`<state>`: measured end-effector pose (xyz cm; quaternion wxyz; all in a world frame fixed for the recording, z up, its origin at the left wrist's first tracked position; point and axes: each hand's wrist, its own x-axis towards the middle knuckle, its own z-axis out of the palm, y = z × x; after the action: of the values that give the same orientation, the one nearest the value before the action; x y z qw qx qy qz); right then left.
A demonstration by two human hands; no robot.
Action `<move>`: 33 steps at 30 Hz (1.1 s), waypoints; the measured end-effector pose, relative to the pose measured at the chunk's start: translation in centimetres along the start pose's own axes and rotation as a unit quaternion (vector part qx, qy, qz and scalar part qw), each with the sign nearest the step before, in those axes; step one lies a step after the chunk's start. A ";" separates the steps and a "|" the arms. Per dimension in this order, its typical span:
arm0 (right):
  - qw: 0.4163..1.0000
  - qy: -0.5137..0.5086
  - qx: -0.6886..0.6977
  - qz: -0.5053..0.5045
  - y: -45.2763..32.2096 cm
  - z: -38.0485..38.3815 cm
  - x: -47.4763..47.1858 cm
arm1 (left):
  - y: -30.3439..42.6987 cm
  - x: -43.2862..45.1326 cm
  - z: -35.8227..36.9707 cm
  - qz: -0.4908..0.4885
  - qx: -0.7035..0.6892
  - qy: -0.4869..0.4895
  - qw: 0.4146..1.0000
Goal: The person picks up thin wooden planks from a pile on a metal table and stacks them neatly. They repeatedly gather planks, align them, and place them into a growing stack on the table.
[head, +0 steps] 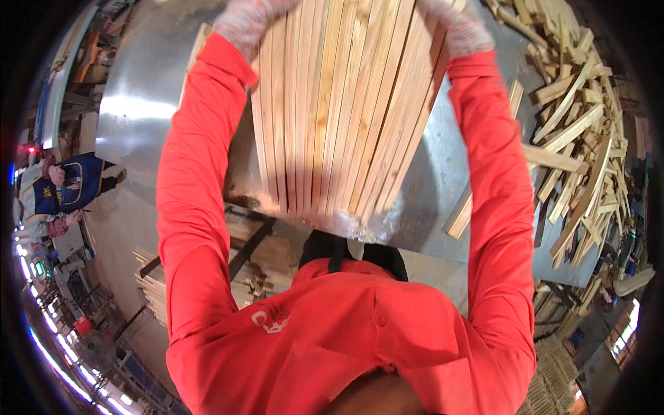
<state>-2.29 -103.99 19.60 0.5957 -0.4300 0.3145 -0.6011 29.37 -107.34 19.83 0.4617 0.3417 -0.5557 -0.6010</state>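
Note:
Several long, narrow wooden strips (337,109) lie side by side in a bundle in front of me, their near ends close to the edge of a metal-topped table (140,67). My left hand (251,23), in a pale knit glove, is at the bundle's left side. On the opposite side, my right hand (459,26), gloved the same way, presses against the outer strips. The bundle is held between both hands. Their fingers are partly hidden by the strips and the top rim of the view. The near ends look slightly blurred.
A jumbled heap of wood offcuts (581,129) covers the table's right side. One loose wooden piece (459,218) lies near my right forearm. Below the table, at left, is stacked timber (264,259). A person in a blue apron (67,184) stands at far left.

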 end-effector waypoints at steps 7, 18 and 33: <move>0.994 -0.072 0.033 -0.074 -13.9 5.6 1.8 | 11.1 2.1 0.8 0.150 -0.246 -0.067 0.955; 0.962 0.146 0.041 0.228 9.8 -2.5 -18.2 | -17.0 -15.2 6.0 -0.178 0.075 0.185 0.964; 0.933 0.019 -0.143 0.331 18.3 8.1 -26.5 | -8.5 -26.1 -3.3 -0.317 0.340 0.161 0.870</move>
<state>11.01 -78.45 3.02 0.6870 -0.3709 0.5325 -0.3270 39.79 -84.50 8.35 0.1843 0.7277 -0.5054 -0.4255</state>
